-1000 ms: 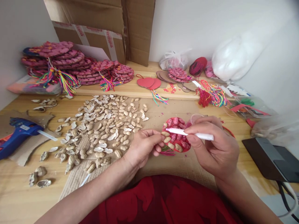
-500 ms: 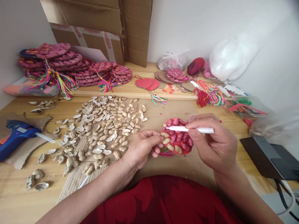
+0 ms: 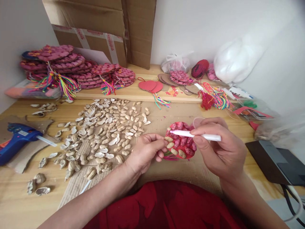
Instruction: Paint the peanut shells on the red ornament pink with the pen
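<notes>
My left hand point(image 3: 149, 149) pinches the left edge of a round red disc point(image 3: 190, 155) covered with peanut shells. Most shells on the disc are coloured dark pink, while several along its left and lower edge are plain tan. Closed around a white marker point(image 3: 209, 137), my right hand point(image 3: 222, 148) is on the disc's right side. The marker's pink tip lies over the upper left shells; whether it touches one I cannot tell. Pink and green strands point(image 3: 170, 156) show under the disc.
Loose peanut shells point(image 3: 100, 127) spread over cardboard on the left, beside a blue glue gun point(image 3: 22, 136). Stacked pink discs point(image 3: 59, 63), red discs point(image 3: 150, 86) and tassels point(image 3: 218, 97) lie on the back ledge. A black device point(image 3: 274, 162) sits at the right.
The marker and my right hand have shifted slightly right and down. My left hand keeps its hold on the disc, which has hardly moved.
</notes>
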`<state>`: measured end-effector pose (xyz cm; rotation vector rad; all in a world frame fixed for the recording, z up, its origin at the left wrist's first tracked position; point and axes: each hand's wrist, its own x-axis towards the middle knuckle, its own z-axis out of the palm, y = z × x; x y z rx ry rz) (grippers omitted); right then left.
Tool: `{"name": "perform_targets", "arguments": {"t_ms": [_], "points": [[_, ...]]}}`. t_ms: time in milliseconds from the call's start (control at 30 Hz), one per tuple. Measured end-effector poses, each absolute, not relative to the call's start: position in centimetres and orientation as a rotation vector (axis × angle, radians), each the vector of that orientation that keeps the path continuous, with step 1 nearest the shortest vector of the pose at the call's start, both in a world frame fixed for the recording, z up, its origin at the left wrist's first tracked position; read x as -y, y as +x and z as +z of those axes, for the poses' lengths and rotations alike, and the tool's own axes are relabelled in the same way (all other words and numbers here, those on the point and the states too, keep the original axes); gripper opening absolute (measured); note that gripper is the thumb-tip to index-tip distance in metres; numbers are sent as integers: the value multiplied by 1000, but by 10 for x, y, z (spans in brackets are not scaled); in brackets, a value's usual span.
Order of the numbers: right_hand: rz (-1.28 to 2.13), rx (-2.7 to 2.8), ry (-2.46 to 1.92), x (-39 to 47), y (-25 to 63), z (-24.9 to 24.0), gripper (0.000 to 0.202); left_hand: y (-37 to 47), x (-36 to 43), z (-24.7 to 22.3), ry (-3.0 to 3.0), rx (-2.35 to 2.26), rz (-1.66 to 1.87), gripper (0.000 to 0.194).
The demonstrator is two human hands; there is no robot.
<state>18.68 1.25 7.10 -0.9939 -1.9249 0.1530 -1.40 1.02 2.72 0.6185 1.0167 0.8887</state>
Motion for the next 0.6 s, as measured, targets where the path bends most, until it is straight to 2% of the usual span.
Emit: {"name": "perform_targets", "arguments": {"t_ms": [167, 367, 433, 600], "points": [[117, 1954, -1011, -11, 182, 72, 19, -14, -9, 28, 694, -1062, 913, 13], [-76, 1709, -1051, -14, 203, 87, 13, -14, -11, 28, 650, -1060, 920, 15], [-127, 1674, -1220, -18, 220, 89, 8, -15, -11, 26, 637, -1054, 935, 16], [-209, 1810, -1445, -35, 250, 78, 13, -18, -12, 24, 626, -1050, 953, 18]]}}
